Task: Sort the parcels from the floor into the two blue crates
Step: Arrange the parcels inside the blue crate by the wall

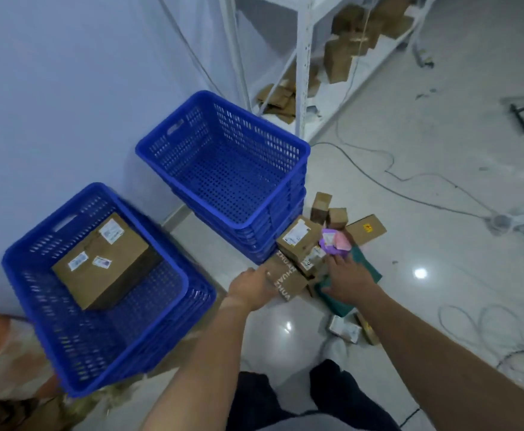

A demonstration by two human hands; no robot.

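Observation:
Two blue crates stand by the wall. The near crate (pixel 173 306) holds one large brown box (pixel 105 262) with white labels. The far crate (pixel 294 169), on a stack of crates, shows only its bare mesh floor. A pile of parcels lies on the floor to its right: a labelled brown box (pixel 296 237), small upright boxes (pixel 321 206), a purple packet (pixel 332 244) and a dark green bag (pixel 366 265). My left hand (pixel 251 287) grips a brown box with white lettering (pixel 285 278). My right hand (pixel 350 278) reaches down into the pile, its fingers hidden among the parcels.
A white metal shelf rack (pixel 304 66) with cardboard boxes stands behind the far crate. Cables (pixel 410 185) trail over the glossy floor to the right. A small white packet (pixel 344 329) lies near my feet. My dark trousers (pixel 285 399) show at the bottom.

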